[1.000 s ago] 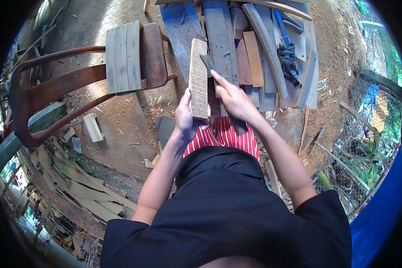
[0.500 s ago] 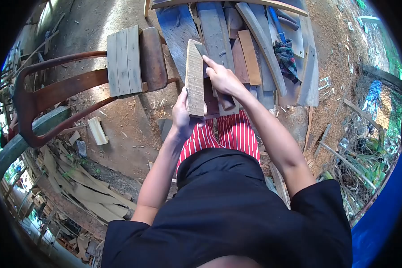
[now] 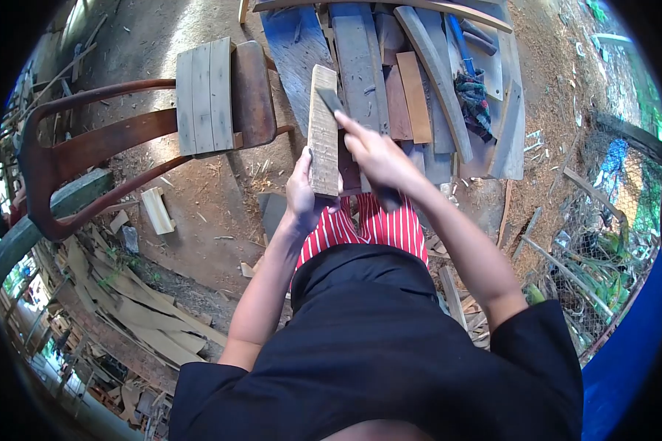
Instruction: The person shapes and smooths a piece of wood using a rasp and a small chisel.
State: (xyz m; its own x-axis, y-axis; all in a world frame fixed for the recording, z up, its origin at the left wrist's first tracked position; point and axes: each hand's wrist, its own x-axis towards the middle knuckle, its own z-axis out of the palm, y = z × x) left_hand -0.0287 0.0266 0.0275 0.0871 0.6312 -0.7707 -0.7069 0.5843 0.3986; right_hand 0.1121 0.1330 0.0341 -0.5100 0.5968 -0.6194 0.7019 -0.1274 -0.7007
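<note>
Over the striped cloth (image 3: 379, 226) at the lap, the left hand (image 3: 307, 192) grips the lower end of an upright board (image 3: 323, 125), and the right hand (image 3: 379, 160) clenches a knife (image 3: 329, 99) against the board's right edge. Shallow strokes, directed away from the gripping fingers, probably suit best.

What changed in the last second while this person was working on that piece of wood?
The right hand pushed its dark blade up along the wooden board towards the far end, then drew it back towards the body. Nothing was picked up or let go. The left hand still grips the board's lower end, and the chair has not moved.
</note>
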